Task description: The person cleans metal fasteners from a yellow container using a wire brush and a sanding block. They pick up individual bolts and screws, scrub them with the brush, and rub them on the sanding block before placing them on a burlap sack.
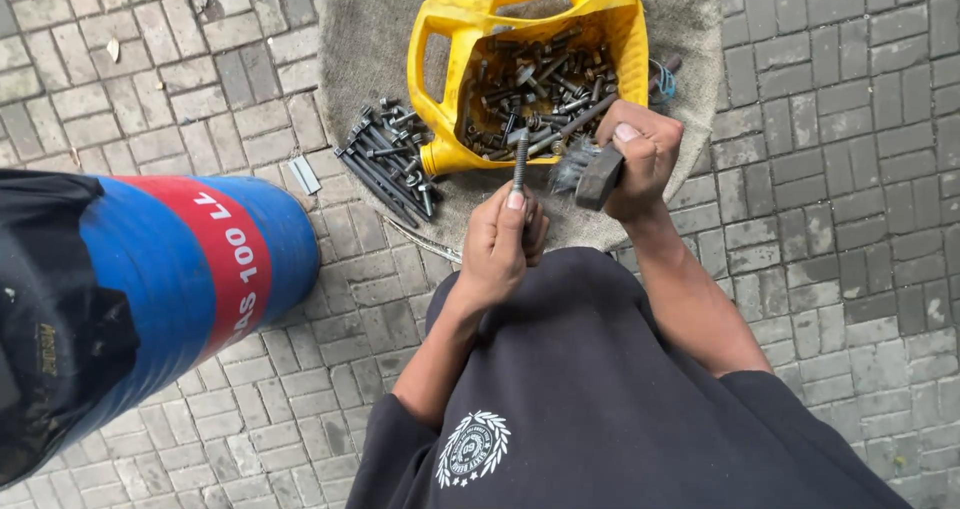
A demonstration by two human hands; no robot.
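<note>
My left hand (pixel 503 244) grips a long threaded bolt (pixel 520 161), holding it upright in front of me. My right hand (pixel 640 159) is closed on a wire brush (pixel 592 174), whose dark block and bristles sit just right of the bolt, close to its thread. Both hands hover above a grey cloth mat (pixel 370 39). Just beyond them stands a cut-open yellow plastic jug (pixel 445 34) filled with several dark bolts and nuts (pixel 540 84).
A pile of long dark bolts (pixel 390 159) lies on the mat left of the jug. A blue drum with a red band (pixel 190 269) lies at my left, on grey paving bricks (pixel 850 169). A small metal strip (pixel 304 174) rests beside the mat.
</note>
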